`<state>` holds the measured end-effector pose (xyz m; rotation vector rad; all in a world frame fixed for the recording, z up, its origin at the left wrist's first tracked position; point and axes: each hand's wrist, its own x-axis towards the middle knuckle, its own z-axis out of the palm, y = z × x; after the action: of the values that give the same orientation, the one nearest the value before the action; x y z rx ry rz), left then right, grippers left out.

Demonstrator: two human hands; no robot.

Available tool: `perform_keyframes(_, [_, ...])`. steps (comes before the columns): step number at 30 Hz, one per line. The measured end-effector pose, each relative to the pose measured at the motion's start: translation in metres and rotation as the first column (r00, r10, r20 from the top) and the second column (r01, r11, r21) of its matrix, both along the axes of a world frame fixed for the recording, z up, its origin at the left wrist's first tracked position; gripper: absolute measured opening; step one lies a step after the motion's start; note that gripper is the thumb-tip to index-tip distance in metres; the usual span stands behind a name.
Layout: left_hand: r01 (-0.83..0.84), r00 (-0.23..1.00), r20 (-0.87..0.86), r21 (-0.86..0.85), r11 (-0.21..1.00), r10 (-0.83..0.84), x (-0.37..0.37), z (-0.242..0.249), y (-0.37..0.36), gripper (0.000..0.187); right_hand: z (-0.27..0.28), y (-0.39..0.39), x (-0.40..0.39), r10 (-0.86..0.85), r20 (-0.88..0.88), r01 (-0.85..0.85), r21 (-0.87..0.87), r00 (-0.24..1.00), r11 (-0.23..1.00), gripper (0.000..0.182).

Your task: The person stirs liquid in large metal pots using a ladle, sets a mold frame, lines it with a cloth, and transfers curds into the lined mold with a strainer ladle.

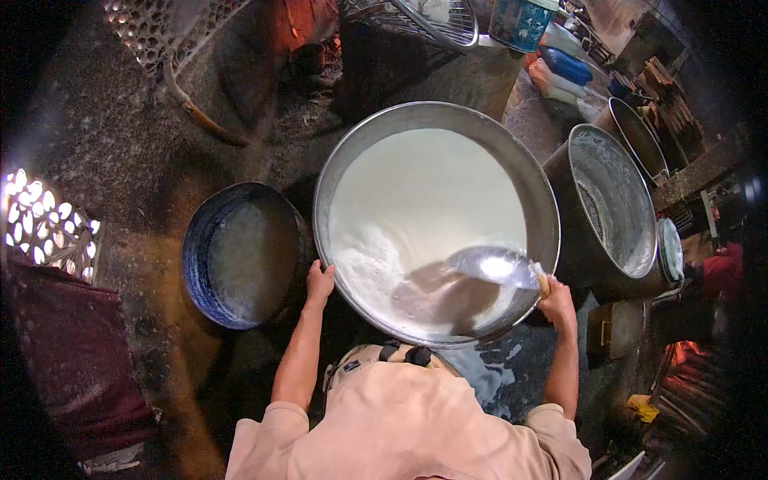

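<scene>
A wide round metal vat stands right in front of me, filled with a milky white liquid that is frothy on the near left side. My left hand is closed on the vat's near left rim. In my right hand, over the near right rim, is the short handle of a broad metal ladle. Its shiny bowl points left, low over the liquid, and casts a shadow on the rippled surface.
Left of the vat sits a blue-walled tub with cloudy contents. To the right are a tall whitish-coated pot and another large vessel. A labelled bucket and a wire basket stand at the back. Wet white splashes mark the floor.
</scene>
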<state>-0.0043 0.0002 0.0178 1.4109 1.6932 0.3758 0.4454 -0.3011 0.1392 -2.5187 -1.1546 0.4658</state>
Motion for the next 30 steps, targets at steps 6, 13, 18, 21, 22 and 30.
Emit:
perform_keyframes(6, [-0.036,0.999,0.040,0.010,0.999,0.036,-0.009,-0.046,0.009,0.057,-0.074,0.062,0.034,-0.260,0.147,0.247,0.102,0.954,0.964,0.045])
perform_keyframes(13, [-0.019,0.998,-0.065,0.043,0.999,0.021,0.003,-0.001,-0.003,0.057,-0.145,0.080,0.009,-0.217,-0.112,0.217,-0.019,0.970,0.976,0.033])
perform_keyframes(18, [0.038,0.999,-0.015,0.008,0.999,-0.038,-0.001,0.004,0.002,0.046,-0.143,0.083,-0.055,-0.224,-0.357,0.244,0.013,0.907,0.970,0.024])
perform_keyframes(21, [0.071,0.997,0.016,0.015,0.997,-0.071,-0.007,-0.020,0.008,0.047,-0.154,0.087,-0.088,-0.207,-0.392,0.228,0.008,0.897,0.974,0.029])
perform_keyframes(22, [0.071,0.997,-0.035,0.083,0.994,-0.069,-0.008,-0.032,0.009,0.042,-0.168,0.086,-0.094,-0.158,-0.357,0.184,0.041,0.921,0.982,0.029])
perform_keyframes(30, [0.140,0.986,0.085,0.061,0.988,-0.145,-0.015,-0.014,0.013,0.035,-0.168,0.093,-0.167,-0.084,-0.388,0.065,-0.063,0.918,0.996,0.030])
